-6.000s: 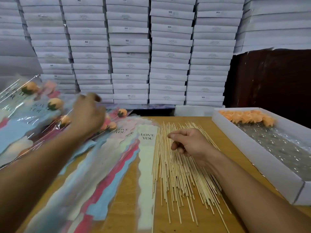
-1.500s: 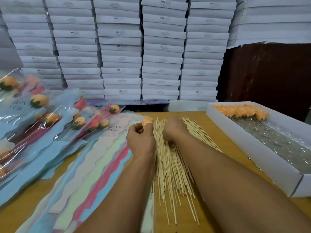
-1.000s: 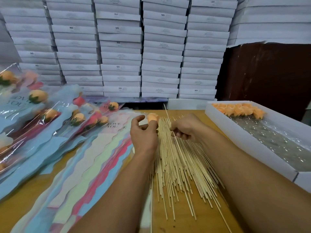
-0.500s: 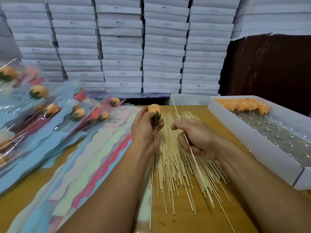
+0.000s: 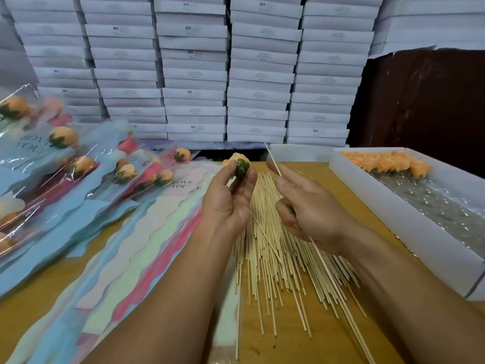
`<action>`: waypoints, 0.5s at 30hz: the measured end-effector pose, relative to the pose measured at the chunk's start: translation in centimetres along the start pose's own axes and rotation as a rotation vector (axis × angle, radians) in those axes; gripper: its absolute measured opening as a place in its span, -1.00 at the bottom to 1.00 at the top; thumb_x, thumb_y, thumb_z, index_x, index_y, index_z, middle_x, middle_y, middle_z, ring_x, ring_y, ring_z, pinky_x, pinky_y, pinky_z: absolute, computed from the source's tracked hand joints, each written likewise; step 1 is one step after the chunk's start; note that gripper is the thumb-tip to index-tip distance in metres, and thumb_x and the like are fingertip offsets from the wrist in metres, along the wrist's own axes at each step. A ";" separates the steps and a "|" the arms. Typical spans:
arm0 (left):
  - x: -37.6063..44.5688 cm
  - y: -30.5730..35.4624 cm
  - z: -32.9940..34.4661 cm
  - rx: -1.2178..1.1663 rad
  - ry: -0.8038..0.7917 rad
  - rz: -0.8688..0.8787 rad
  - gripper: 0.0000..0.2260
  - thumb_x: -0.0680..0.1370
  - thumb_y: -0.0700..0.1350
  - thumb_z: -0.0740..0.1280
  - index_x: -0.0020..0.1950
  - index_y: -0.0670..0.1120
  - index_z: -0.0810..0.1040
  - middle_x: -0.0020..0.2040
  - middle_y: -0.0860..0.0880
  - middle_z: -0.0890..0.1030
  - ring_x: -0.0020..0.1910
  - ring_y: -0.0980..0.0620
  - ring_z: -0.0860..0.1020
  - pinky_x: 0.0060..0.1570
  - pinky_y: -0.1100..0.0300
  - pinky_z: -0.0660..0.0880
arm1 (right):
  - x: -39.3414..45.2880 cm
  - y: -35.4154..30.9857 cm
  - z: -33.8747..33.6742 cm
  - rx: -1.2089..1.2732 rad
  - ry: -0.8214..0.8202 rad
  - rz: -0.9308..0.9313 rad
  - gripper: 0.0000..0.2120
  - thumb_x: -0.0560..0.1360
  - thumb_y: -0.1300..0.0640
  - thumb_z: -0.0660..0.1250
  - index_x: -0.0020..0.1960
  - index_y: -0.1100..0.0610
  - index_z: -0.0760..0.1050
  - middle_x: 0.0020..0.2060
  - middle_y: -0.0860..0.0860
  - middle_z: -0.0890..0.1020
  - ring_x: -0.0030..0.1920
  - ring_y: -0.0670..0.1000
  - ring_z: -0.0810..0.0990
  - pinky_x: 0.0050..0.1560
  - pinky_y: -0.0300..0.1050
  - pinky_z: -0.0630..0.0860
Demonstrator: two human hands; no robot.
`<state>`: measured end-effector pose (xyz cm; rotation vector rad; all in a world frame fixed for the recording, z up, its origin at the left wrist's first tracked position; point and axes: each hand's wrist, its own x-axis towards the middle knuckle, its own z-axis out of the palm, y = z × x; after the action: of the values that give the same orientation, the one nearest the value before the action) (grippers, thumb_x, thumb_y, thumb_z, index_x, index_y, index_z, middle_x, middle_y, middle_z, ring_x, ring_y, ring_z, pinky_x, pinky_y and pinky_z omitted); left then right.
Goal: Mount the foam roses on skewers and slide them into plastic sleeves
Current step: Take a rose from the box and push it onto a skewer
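My left hand [image 5: 228, 203] pinches an orange foam rose [image 5: 237, 164] by its fingertips, green base turned toward me. My right hand [image 5: 307, 208] grips a single wooden skewer [image 5: 273, 161]; its pointed tip rises just right of the rose without touching it, and its tail runs down past my wrist. A loose pile of skewers [image 5: 278, 261] lies on the wooden table under both hands. Empty pastel sleeves [image 5: 147, 240] printed "LOVE YOU" fan out at the left of the pile.
Sleeved roses [image 5: 63, 164] are heaped at the far left. A long white box [image 5: 409, 232] on the right holds orange rose heads [image 5: 385, 161] at its far end and bubble wrap. Stacked white boxes [image 5: 194, 74] wall the table's back edge.
My left hand has turned the rose so its green base faces me. My right hand has lifted one skewer off the pile and brought its tip up beside the rose.
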<state>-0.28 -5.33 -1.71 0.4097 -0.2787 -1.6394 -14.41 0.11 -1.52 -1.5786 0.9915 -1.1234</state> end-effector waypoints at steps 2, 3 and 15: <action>0.0 0.1 0.0 -0.005 -0.003 0.000 -0.93 0.56 -0.31 0.37 -0.13 -0.27 0.55 -0.23 -0.19 0.61 -0.34 -0.02 0.64 -0.18 0.18 0.66 | 0.0 0.1 0.2 -0.052 0.001 -0.025 -0.59 0.74 0.03 0.05 0.50 -0.36 0.25 -0.54 -0.03 0.26 -0.56 -0.10 0.20 -0.56 -0.23 0.20; 0.0 0.1 0.0 -0.006 -0.003 0.002 -0.93 0.56 -0.31 0.37 -0.13 -0.27 0.55 -0.25 -0.19 0.62 -0.36 -0.02 0.65 -0.18 0.18 0.66 | 0.0 0.1 0.2 -0.085 -0.004 -0.034 -0.58 0.74 0.05 0.05 0.48 -0.38 0.25 -0.54 -0.04 0.27 -0.56 -0.10 0.21 -0.55 -0.22 0.21; 0.1 0.2 -0.1 0.030 -0.019 0.028 -0.97 0.57 -0.28 0.37 -0.04 -0.25 0.56 -0.16 -0.16 0.62 -0.31 0.00 0.65 -0.28 0.23 0.63 | -0.5 -0.2 0.8 -0.285 -0.147 -0.006 -0.30 0.63 0.33 0.06 0.58 -0.31 0.11 -0.57 -0.03 0.37 -0.55 -0.11 0.27 -0.53 -0.22 0.29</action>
<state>-0.08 -5.39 -1.78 0.4116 -0.3225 -1.6140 -13.76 0.76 -1.52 -1.8632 1.0830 -0.8833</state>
